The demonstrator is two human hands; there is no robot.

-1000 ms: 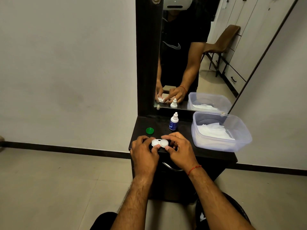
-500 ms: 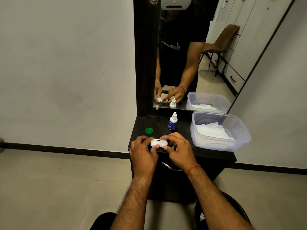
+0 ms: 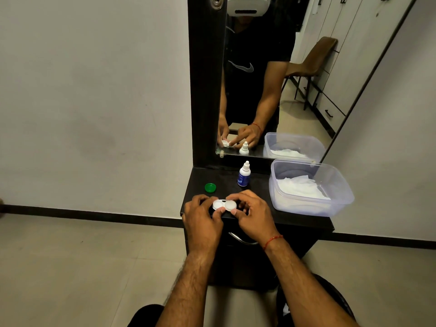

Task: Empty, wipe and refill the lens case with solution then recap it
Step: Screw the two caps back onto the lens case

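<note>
Head view. K: Nearest first. Where are the hands?

M: Both forearms reach forward from the bottom of frame. Left hand point(image 3: 203, 217) and right hand point(image 3: 253, 214) meet at the near edge of the dark top point(image 3: 226, 178). Each has its fingers curled round one end of the case point(image 3: 224, 205).

K: Grip state?

M: Both are clamped on the case. The left thumb lies at the near rim. The right thumb and forefinger pinch their end from near and far. I cannot tell whether the case rests on the top or sits just above it.

K: Axis?

M: The long axis runs left to right, square across the body, one well per hand. Neither hand is nearer, since each holds its own end.

K: Wells?

M: The left well point(image 3: 217, 205) looks uncapped. The right well point(image 3: 231, 205) appears lidded in white, though it is small in frame. Judgement: the next move is a twist at the right end, so the right hand turns while the left braces along that axis.

K: Farther out?

M: The green cap point(image 3: 210, 187) lies flat beyond the left hand, apart from the case. The bottle point(image 3: 243, 177) stands upright and closed beyond the right hand. The tub point(image 3: 339, 199) holds tissue point(image 3: 299, 188) at far right. The mirror point(image 3: 254, 79) behind shows the same two-handed hold.

K: Risk?

M: Judgement: tilting the axis during the twist could spill any liquid onto the near edge.
</note>
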